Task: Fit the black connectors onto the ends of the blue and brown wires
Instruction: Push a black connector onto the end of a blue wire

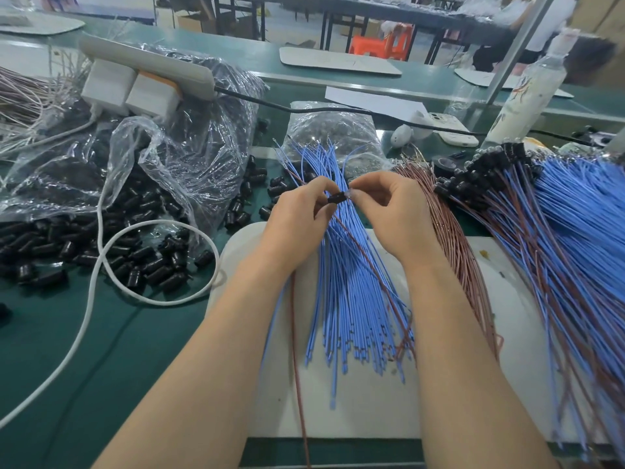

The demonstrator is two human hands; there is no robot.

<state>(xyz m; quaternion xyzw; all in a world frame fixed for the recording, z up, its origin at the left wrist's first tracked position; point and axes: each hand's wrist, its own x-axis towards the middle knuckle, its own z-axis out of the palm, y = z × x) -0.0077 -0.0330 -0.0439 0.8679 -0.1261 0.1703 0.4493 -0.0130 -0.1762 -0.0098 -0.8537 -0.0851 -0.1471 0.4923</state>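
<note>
My left hand [297, 218] pinches a small black connector [336, 198] above a fan of loose blue wires [348, 299]. My right hand [389, 211] meets it from the right, its fingertips pinching something small at the connector's end; what they hold is hidden. A brown wire [299, 367] runs down from my left hand toward the near edge. Loose brown wires [453, 238] lie to the right of the blue fan. Loose black connectors [101, 252] are heaped on the green table at the left.
A white board [372, 401] lies under the wires. Finished wires with black connectors [558, 238] pile up at the right. A clear bag [189, 157], a power strip [148, 66] and a white cable [98, 265] sit at the left. A phone [453, 130] lies behind.
</note>
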